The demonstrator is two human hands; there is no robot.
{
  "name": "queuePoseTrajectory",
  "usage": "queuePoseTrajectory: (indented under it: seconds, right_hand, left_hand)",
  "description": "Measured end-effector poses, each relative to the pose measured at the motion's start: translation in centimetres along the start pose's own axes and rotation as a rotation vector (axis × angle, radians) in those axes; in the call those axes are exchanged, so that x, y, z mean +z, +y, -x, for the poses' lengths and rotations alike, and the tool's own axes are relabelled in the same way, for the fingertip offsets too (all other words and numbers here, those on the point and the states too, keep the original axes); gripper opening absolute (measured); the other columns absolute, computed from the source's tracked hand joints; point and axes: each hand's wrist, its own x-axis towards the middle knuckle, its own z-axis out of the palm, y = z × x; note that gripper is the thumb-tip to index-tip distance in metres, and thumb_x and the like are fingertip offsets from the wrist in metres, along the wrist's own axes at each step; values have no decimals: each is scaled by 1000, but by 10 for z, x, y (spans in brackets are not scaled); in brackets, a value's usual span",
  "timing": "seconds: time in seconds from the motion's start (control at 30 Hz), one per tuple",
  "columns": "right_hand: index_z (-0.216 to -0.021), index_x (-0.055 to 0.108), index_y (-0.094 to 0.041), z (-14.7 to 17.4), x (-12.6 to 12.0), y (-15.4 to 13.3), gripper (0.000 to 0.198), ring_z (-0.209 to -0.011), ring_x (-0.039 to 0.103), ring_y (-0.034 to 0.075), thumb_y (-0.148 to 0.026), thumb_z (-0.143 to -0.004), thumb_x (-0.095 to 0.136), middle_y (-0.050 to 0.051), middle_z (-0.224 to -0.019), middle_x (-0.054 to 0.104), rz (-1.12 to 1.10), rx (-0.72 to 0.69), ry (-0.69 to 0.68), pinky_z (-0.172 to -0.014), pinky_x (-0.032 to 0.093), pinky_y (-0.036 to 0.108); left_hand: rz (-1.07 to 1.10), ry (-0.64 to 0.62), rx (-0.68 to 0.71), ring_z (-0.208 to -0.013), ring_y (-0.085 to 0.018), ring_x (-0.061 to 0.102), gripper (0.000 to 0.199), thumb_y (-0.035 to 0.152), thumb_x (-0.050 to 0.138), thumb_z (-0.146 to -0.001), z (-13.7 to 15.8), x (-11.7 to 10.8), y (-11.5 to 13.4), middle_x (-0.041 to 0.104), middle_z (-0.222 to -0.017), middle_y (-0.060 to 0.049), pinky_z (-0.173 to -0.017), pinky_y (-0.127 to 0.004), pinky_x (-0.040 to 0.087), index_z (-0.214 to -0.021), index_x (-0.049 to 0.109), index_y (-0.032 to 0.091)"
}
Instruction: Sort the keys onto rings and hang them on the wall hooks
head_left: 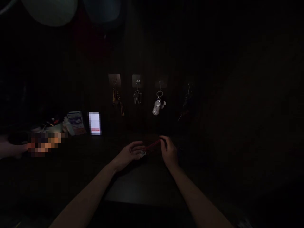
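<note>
In the dim head view, my left hand (129, 154) is at the middle of the dark surface, its thumb and fingers closed about a small silvery piece (142, 153), too dark to name surely. A thin red cord (152, 145) runs from beside that piece up to my right hand (169, 153), which pinches its far end between thumb and forefinger. Above, several key bunches hang from wall hooks: keys with a yellow strap (122, 108), a small bunch of keys (137, 97), a ring with a silvery fob (156, 108), and a dark bunch (187, 102).
A lit, pixelated screen (94, 123) stands left of my hands beside a small box (76, 122). Another person's arm (10, 147) reaches in from the left. Large rounded pale (51, 11) and bluish (102, 11) objects hang at the upper left.
</note>
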Motion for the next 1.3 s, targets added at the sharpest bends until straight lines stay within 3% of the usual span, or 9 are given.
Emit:
queuePoseTrajectory:
  seconds: [0.2,0.4,0.57,0.73,1.03,1.3]
  right_hand:
    - [-102,56,-21,0,1,-4,20,-90,61,18,-24,-89,40,6,-94,64,-36,-25,-23,-79,50,32]
    - [-102,55,-21,3,1,-10,19,-89,62,17,-22,-89,42,5,-93,65,-82,-88,-88,-78,51,29]
    - [-105,54,-22,7,1,-17,20,-89,62,15,-21,-89,42,4,-95,65,-136,-161,-187,-79,51,28]
    - [-107,54,-23,9,3,-22,23,-89,62,15,-19,-89,42,4,-95,65,-192,-191,-243,-79,51,27]
    - [-109,53,-23,8,-1,-26,24,-91,63,16,-21,-88,43,5,-97,65,-203,-173,-239,-80,52,29]
    - [-112,51,-23,6,-3,-27,27,-88,63,16,-23,-87,42,5,-97,64,-152,-20,-211,-77,52,28]
  left_hand:
    - [-137,82,18,-101,-19,59,52,6,68,-60,-1,0,0,61,-116,-11,-94,-40,42,-110,55,17]
    - [-215,17,6,-101,-19,59,38,19,57,-74,2,6,5,64,-112,-8,-92,-36,41,-112,58,20]
    - [-458,26,54,-97,-21,59,35,36,63,-73,1,14,17,68,-103,-6,-89,-34,41,-104,65,18]
    - [-604,93,63,-75,-16,60,32,42,60,-74,-1,24,29,69,-81,-4,-70,-27,45,-91,68,16]
    - [-702,81,60,-51,-9,47,29,41,58,-72,-6,36,37,58,-58,1,-49,-20,35,-79,66,14]
    - [-507,443,182,-44,-8,45,25,41,61,-67,-15,19,79,52,-54,5,-43,-19,34,-76,61,18]
